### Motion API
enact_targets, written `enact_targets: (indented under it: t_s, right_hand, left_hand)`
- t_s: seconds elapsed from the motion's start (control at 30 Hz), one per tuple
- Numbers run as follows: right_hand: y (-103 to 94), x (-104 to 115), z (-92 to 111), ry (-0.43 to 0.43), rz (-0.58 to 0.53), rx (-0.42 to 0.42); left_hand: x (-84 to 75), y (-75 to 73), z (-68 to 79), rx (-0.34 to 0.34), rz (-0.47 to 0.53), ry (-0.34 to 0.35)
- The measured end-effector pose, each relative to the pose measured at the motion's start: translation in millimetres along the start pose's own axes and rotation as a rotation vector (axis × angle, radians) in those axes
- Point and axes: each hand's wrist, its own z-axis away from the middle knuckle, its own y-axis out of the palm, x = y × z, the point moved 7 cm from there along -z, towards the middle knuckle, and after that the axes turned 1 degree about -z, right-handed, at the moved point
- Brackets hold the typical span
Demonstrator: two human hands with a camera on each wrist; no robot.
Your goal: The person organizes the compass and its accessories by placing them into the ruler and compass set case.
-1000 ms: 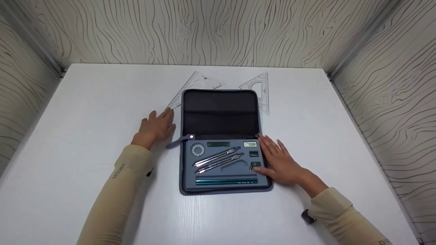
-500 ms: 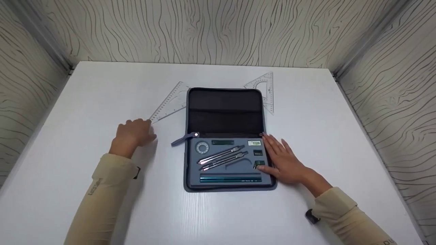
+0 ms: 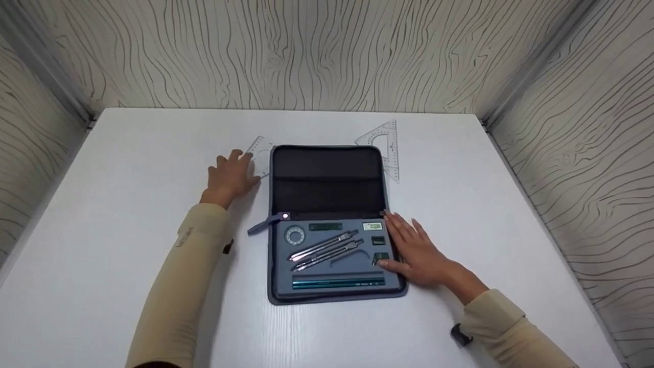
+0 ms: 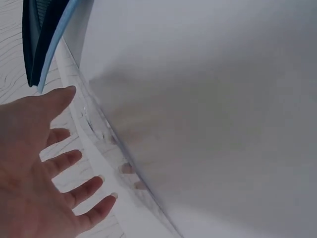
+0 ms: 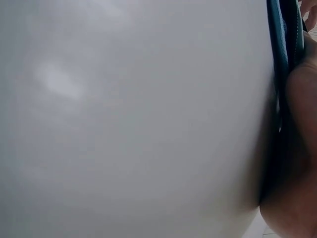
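Observation:
In the head view, an unzipped blue-grey zip case [image 3: 327, 302] lies opened flat, its dark lid folded away. My left hand [image 3: 229, 176], fingers spread and slightly bent, is over a clear set square [image 3: 261, 159] left of the lid; part of the set square is hidden by the hand. In the left wrist view, the left hand [image 4: 29, 163] stands beside the clear edge, gripping nothing; contact is hard to tell. My right hand [image 3: 416, 250] rests along the case's right edge, fingers extended, thumb on a small green block [image 3: 380, 256].
A second clear set square [image 3: 392, 153] lies partly behind the lid's right side. The case's foam tray holds two silver compass-like tools [image 3: 327, 250], dark teal pencils [image 3: 337, 282], a round dial-like piece [image 3: 295, 235] and a white eraser-like block [image 3: 372, 226]. Patterned panels [image 3: 306, 56] border the table.
The left set square slid toward the lower left with the left hand at its tip. The hand has since moved up and right over the set square. The right hand stays on the case.

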Motion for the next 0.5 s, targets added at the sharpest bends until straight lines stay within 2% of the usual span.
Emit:
enact_targets:
  t_s: [0.07, 0.2, 0.5]
  right_hand:
    - [2.2, 1.4, 1.3, -0.002, -0.010, -0.004]
    - [4.3, 4.4, 2.1, -0.008, -0.030, -0.005]
    - [0.1, 0.8, -0.8, -0.025, -0.018, -0.032]
  left_hand:
    - [-2.2, 4.1, -4.3, 0.015, -0.005, 0.020]
    - [-2.1, 6.8, -8.1, 0.020, -0.027, 0.012]
    - [3.2, 6.4, -6.3, 0.017, -0.026, 0.004]
